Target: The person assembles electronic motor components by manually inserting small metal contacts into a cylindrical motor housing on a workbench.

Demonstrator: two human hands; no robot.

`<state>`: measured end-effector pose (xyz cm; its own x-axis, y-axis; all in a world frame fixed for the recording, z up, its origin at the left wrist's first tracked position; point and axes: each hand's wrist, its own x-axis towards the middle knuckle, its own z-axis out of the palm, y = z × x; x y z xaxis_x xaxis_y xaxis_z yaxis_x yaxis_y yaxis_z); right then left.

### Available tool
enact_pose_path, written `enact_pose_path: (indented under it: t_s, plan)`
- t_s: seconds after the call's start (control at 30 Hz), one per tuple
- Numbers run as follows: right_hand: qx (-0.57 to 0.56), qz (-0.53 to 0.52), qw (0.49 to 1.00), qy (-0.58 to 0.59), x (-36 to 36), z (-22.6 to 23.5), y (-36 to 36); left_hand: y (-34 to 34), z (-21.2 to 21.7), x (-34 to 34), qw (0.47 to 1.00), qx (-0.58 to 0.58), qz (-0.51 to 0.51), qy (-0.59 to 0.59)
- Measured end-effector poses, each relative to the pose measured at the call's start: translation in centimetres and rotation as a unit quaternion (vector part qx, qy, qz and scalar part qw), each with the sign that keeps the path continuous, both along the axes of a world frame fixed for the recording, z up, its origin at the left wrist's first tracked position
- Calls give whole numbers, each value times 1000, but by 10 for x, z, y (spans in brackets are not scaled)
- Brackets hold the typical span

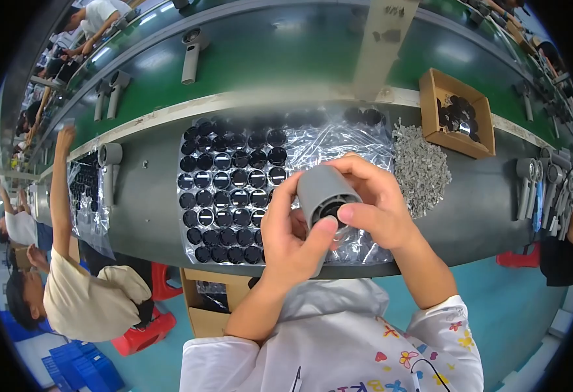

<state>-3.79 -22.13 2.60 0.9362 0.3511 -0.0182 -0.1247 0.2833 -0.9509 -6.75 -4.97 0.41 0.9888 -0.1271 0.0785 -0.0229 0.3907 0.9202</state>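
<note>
Both my hands are wrapped around a grey hair dryer housing (326,185), a wide barrel with part of a handle showing below. Its open end is turned toward me, and a black round part (331,210) sits inside the rim. My left hand (285,240) grips the barrel's left side, its thumb at the lower edge of the opening. From the right, my right hand (383,208) holds it, thumb pressed on the black part. Beneath my hands, rows of black round caps (239,197) lie on clear plastic sheeting (365,151) on the dark bench.
Small grey pieces (422,171) are heaped right of the sheeting, beside a cardboard box (457,145) of black parts. Several grey housings (540,189) stand far right. Beyond runs a green conveyor (260,62) carrying a housing (191,62). At left, a co-worker (84,297) reaches toward it.
</note>
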Motion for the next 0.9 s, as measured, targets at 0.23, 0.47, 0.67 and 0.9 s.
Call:
enact_pose_path:
  t_s: [0.23, 0.47, 0.67, 0.9]
  plan:
    - [-16, -19, 1000, 6, 1, 2, 1, -6, 3, 3, 999, 11, 8, 33]
    - [-126, -56, 982, -129, 3, -4, -4, -10, 9, 6, 965, -196, -33, 171]
    - [304, -78, 933, -177, -4, 30, -25, -2, -3, 9, 945, -247, -45, 211]
    - [534, 21, 743, -404, -37, 101, -22, -7, 7, 10, 956, -217, -67, 185]
